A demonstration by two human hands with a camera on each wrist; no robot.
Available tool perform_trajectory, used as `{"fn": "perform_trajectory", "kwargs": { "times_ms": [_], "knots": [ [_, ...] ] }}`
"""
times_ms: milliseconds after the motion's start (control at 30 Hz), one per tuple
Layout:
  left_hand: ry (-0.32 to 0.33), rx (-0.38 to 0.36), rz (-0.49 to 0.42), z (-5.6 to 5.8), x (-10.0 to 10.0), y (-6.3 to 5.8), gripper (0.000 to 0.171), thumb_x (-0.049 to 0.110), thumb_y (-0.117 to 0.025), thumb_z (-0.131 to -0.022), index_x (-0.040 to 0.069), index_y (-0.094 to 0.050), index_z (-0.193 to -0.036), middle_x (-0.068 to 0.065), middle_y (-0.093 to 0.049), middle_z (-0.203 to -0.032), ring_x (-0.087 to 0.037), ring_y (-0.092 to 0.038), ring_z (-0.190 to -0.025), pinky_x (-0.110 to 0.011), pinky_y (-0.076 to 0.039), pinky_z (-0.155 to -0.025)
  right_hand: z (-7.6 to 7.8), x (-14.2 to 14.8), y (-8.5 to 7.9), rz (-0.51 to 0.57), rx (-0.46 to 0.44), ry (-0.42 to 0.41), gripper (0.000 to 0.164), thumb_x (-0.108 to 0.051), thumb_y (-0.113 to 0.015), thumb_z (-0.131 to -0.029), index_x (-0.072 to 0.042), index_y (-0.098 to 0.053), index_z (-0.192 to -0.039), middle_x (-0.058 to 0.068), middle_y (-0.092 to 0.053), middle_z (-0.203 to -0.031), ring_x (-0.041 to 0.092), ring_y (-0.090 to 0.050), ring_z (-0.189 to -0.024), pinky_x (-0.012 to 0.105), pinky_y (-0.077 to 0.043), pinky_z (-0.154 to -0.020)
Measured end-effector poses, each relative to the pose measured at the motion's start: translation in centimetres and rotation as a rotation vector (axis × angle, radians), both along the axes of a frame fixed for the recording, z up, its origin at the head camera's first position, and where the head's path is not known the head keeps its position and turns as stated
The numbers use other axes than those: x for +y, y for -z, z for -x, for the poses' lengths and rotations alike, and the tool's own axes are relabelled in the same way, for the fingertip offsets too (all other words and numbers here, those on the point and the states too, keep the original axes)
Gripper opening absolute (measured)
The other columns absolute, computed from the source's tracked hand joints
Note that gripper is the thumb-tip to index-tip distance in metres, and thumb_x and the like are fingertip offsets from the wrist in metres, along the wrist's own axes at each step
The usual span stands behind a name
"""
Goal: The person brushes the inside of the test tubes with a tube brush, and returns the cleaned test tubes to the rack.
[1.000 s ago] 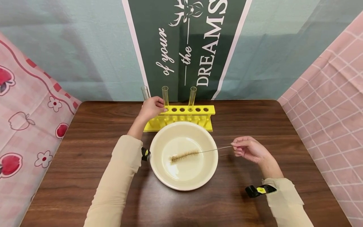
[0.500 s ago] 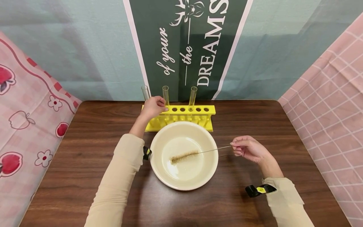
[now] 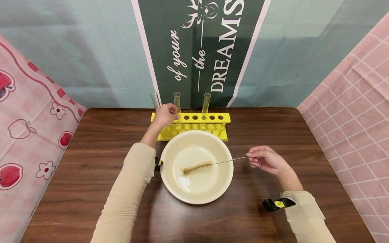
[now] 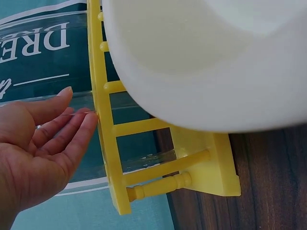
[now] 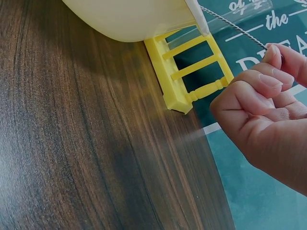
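Note:
My left hand [image 3: 164, 114] is at the yellow test tube rack [image 3: 222, 118], its thumb and fingers around the lower part of the middle test tube [image 3: 177, 98]. The tube stands upright in the rack; in the left wrist view the fingertips [image 4: 88, 122] lie against the rack's top plate. My right hand [image 3: 265, 159] pinches the twisted wire handle of a test tube brush [image 3: 197, 167], between thumb and forefinger [image 5: 272, 55]. The bristled head lies inside a cream basin [image 3: 197, 199], and the wire crosses its right rim.
Two more test tubes stand in the rack: one at the left [image 3: 154, 98], partly hidden by my left hand, and one farther right [image 3: 206, 101]. The basin sits just in front of the rack on the dark wooden table [image 3: 258, 128]. Cloth-covered walls close off the back and sides.
My left forearm has shifted slightly right while the hand stays at the same tube. The right hand, the brush and the basin look unmoved.

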State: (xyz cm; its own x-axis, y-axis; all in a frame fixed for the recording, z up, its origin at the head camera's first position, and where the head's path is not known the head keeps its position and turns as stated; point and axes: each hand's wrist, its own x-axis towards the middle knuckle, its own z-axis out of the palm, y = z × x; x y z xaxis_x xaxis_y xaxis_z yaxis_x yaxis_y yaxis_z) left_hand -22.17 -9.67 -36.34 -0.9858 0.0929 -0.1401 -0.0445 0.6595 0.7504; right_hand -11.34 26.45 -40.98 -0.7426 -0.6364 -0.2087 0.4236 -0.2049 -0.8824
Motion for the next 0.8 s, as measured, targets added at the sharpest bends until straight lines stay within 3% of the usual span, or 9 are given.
{"fn": "perform_trajectory", "kwargs": {
  "times_ms": [267,800],
  "knots": [
    [-0.029,0.041,-0.019,-0.07,0.11,0.57,0.01,0.005,-0.064,-0.085,0.001,-0.057,-0.091,-0.012,-0.054,-0.086,-0.026,-0.052,-0.085,-0.034,-0.047,-0.075,-0.04,-0.13,0.09,0.025,0.004,-0.005,0.04,0.011,-0.029,-0.092,-0.003,-0.064,-0.079,0.0,-0.052,-0.065,0.016,-0.032,-0.056,0.03,-0.021,-0.056],
    [-0.036,0.034,-0.053,-0.18,0.14,0.34,0.008,0.005,-0.063,-0.085,0.004,-0.055,-0.088,-0.013,-0.058,-0.092,-0.026,-0.056,-0.089,-0.035,-0.048,-0.076,0.03,-0.24,0.37,0.04,-0.002,-0.008,0.04,0.011,-0.028,-0.092,-0.002,-0.064,-0.079,-0.001,-0.052,-0.065,0.015,-0.031,-0.055,0.031,-0.018,-0.056]
  ]
}}
